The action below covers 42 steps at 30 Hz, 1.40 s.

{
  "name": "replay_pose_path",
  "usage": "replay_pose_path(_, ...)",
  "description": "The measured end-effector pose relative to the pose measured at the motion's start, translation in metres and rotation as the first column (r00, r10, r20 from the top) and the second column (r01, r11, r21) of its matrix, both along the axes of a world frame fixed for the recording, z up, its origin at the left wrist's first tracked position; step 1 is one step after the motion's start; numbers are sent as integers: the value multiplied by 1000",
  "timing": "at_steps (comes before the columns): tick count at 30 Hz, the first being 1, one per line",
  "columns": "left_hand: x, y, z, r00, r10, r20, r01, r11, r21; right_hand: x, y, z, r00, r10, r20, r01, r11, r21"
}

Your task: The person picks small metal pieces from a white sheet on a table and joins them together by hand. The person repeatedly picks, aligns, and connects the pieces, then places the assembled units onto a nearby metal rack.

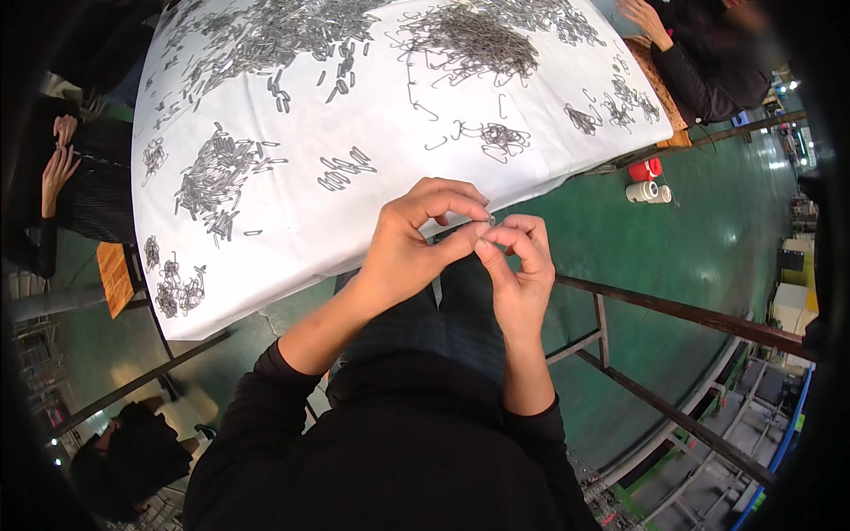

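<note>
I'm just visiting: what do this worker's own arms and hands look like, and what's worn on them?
Both arms wear plain black sleeves, the left sleeve and right sleeve each ending partway along the forearm. The left hand and right hand are bare: no gloves show, nor any watch or bracelet.

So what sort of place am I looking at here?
Probably a workshop or factory floor: heaps of metal loops and wire hooks lie on a white-covered table, other people are beside it, and the floor is green.
</note>
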<state>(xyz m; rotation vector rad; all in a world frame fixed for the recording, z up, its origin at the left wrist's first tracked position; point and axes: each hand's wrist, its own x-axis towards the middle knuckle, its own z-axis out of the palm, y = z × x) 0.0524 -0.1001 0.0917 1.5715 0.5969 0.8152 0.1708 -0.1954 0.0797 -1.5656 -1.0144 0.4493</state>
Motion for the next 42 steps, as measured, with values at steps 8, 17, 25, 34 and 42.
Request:
replay_pose_path(8, -8, -10, -9, 994, 70, 86, -75, 995, 59, 56, 75, -24, 961, 276, 5, -270, 944, -189)
replay_pose_path(17, -22, -18, -9, 995, 26, 92, -33, 997, 72, 79, 258, -43, 859, 350, 373, -20, 752, -659)
replay_pose_path(25, -27, -24, -13, 991, 42, 131, -54, 994, 90, 43, 303, -66, 660, 490, 570, 125, 676, -726)
replay_pose_path(34, -29, -30, -18, 986, 41, 164, -56, 995, 87, 108, 267, -64, 826, 520, 218, -372, 793, -483)
replay_pose_path(42, -27, -35, -13, 986, 55, 156, -71, 993, 99, 105, 265, -50, 432, 651, 624, -98, 722, -685)
